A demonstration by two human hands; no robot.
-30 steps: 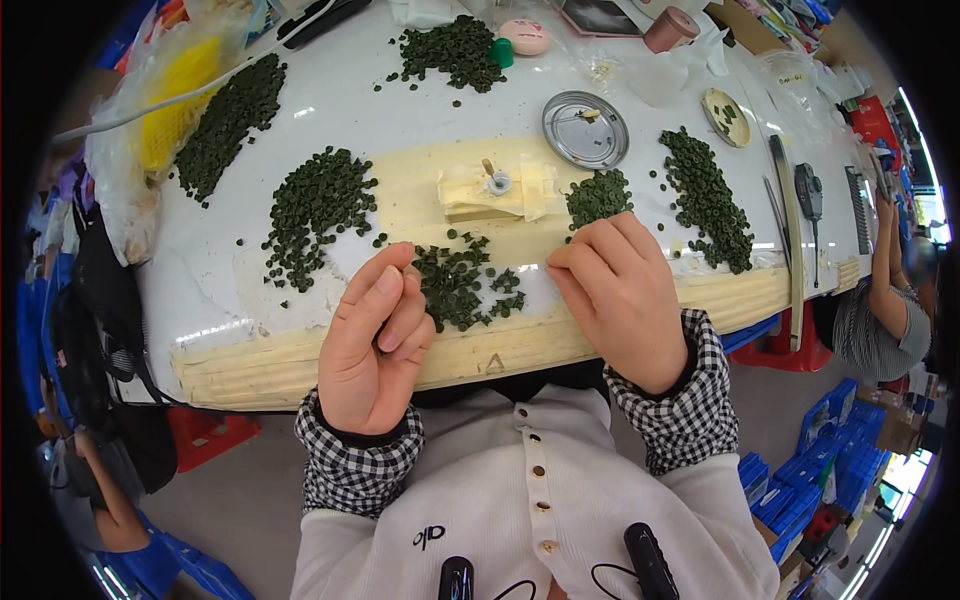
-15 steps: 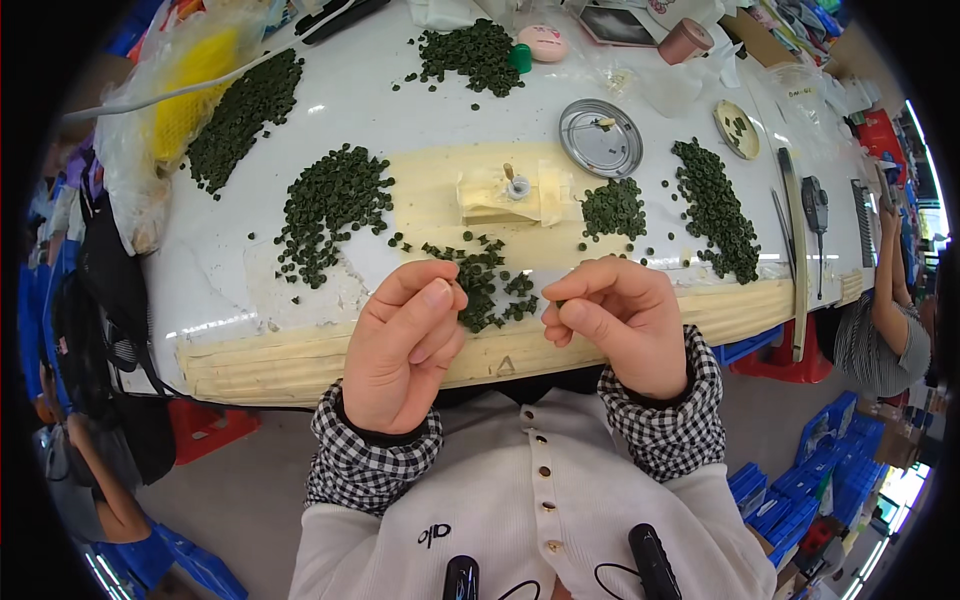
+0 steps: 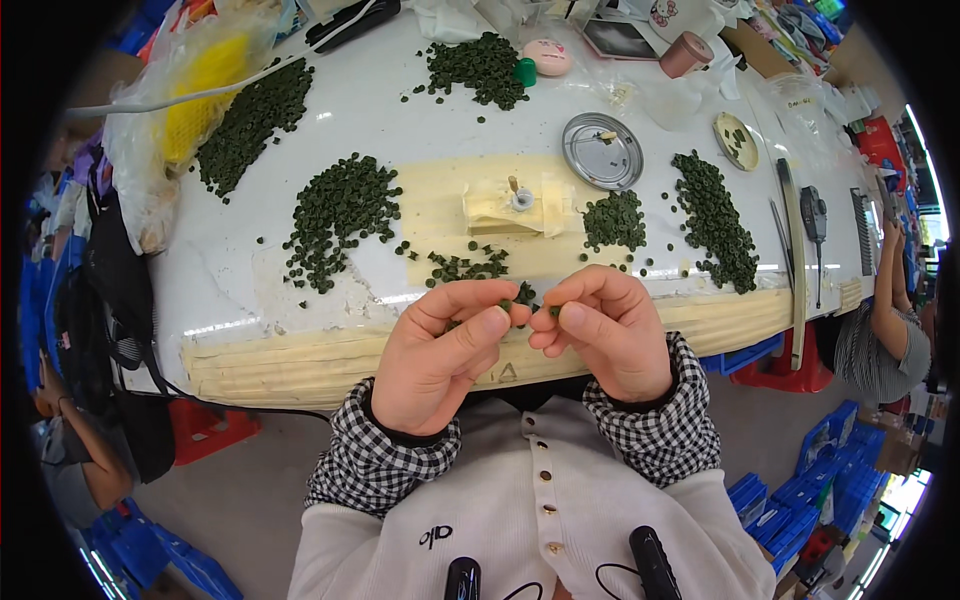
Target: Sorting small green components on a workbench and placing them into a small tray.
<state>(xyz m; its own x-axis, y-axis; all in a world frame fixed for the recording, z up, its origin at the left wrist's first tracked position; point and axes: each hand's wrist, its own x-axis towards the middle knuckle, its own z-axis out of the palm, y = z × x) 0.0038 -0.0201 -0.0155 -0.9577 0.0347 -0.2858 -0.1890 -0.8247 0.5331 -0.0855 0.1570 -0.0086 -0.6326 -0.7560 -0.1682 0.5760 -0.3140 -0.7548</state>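
My left hand [image 3: 440,350] pinches a small dark green round piece [image 3: 506,305] between thumb and index finger. Close beside it, my right hand [image 3: 615,338] holds another small dark green piece [image 3: 555,312] in the same kind of pinch. The fingertips nearly meet above the table's near edge. Just beyond them lies a loose group of spool-shaped green pieces [image 3: 468,266], partly hidden by my hands. Farther back, a block wrapped in pale tape [image 3: 490,212] carries a small upright peg [image 3: 521,200].
Piles of green pieces lie to the left [image 3: 343,215], far left [image 3: 250,130], back [image 3: 475,72] and right [image 3: 715,225], plus a smaller pile [image 3: 612,222]. A round metal dish [image 3: 590,168] stands behind that one. Tweezers [image 3: 782,240] and a black tool [image 3: 815,215] lie at the right.
My hands have come together, the left moving right and slightly nearer to me, the right a little leftward. The green piece in my left fingertips now shows.
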